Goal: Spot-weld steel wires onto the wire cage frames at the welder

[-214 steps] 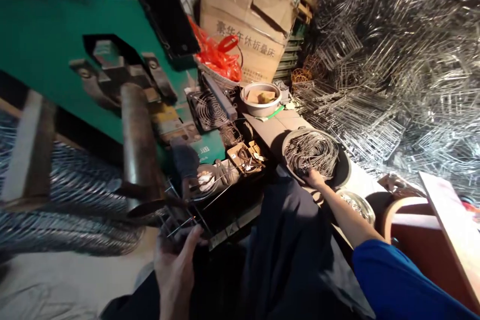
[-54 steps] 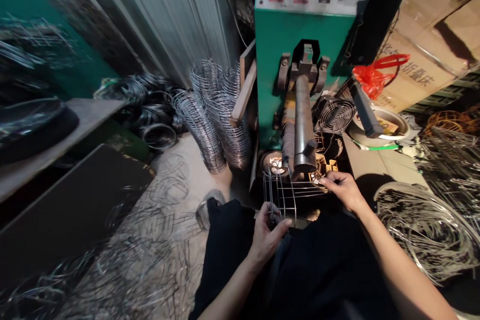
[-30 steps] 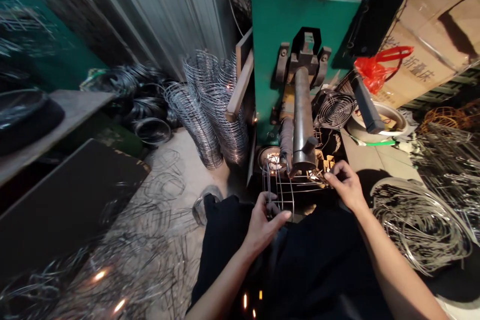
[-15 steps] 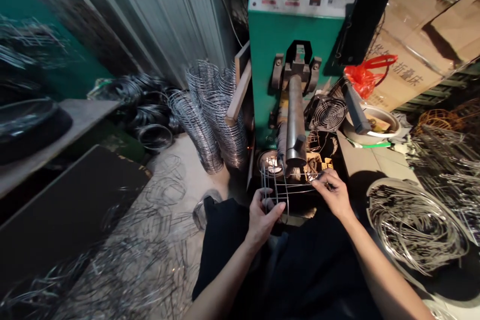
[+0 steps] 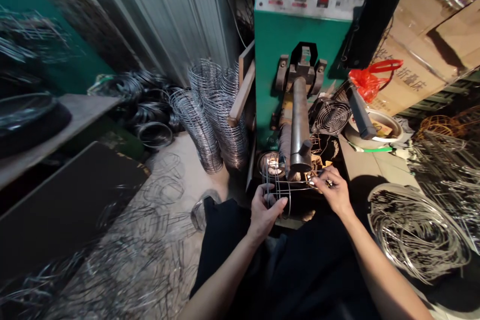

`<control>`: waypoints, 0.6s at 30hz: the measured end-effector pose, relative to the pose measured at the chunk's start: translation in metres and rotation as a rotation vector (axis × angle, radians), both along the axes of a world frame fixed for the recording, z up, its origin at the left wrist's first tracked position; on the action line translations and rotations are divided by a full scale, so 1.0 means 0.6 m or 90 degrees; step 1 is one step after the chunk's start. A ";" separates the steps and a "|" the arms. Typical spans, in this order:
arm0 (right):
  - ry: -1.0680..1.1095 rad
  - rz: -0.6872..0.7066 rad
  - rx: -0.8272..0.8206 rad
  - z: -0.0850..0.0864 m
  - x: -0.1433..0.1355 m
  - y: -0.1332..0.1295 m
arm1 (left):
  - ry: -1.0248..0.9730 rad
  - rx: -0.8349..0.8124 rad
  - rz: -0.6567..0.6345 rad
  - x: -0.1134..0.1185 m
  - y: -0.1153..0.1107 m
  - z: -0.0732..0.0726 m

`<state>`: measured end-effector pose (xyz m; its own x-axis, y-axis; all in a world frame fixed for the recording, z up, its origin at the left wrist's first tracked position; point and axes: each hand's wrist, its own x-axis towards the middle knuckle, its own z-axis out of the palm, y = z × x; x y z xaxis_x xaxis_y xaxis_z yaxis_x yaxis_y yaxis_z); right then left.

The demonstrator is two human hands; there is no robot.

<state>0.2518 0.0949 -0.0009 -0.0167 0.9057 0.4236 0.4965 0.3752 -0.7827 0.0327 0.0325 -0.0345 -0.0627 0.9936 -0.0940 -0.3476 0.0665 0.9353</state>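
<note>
My left hand (image 5: 266,210) is closed around a small wire frame (image 5: 290,202) made of thin bent metal rods with a rounded end. The frame sits just below the thick metal cylinder arm (image 5: 300,125) of a green machine (image 5: 270,55). Thin rods stretch rightward from the frame to my right hand (image 5: 335,194), which pinches at their far end. Fingers hide exactly where they are gripped. A round dish (image 5: 259,165) lies behind the frame, beneath the arm.
Stacks of wire rings (image 5: 197,132) stand left of the machine beside wooden boards (image 5: 242,92). A large basin (image 5: 371,210) of bent wires is at right. Loose wire pieces (image 5: 138,255) cover the floor at left. A cardboard box (image 5: 420,35) stands behind.
The view has shifted slightly, so the machine appears a little farther right. Both hands keep their holds on the wire frame and rods, nearly in place.
</note>
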 end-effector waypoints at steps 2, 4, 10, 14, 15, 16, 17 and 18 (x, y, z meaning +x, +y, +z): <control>0.002 -0.008 -0.002 0.001 0.000 0.002 | 0.003 -0.001 -0.004 0.000 0.004 -0.001; 0.005 -0.011 0.001 0.002 0.000 0.004 | 0.009 -0.003 -0.006 0.001 0.007 -0.001; 0.005 -0.021 0.000 -0.001 -0.002 0.009 | 0.007 -0.020 -0.001 0.002 0.015 0.006; 0.017 -0.027 -0.012 -0.009 0.005 0.004 | 0.014 -0.024 0.009 0.001 0.014 0.015; 0.040 -0.035 -0.016 -0.014 0.011 -0.002 | 0.013 -0.026 0.008 0.004 0.009 0.018; 0.077 -0.049 -0.015 -0.021 0.018 -0.011 | 0.007 -0.029 0.007 0.008 0.000 0.021; 0.120 -0.068 -0.012 -0.029 0.027 -0.025 | -0.006 -0.036 0.009 0.013 -0.014 0.023; 0.161 -0.087 -0.013 -0.038 0.038 -0.042 | -0.026 -0.049 0.010 0.018 -0.033 0.025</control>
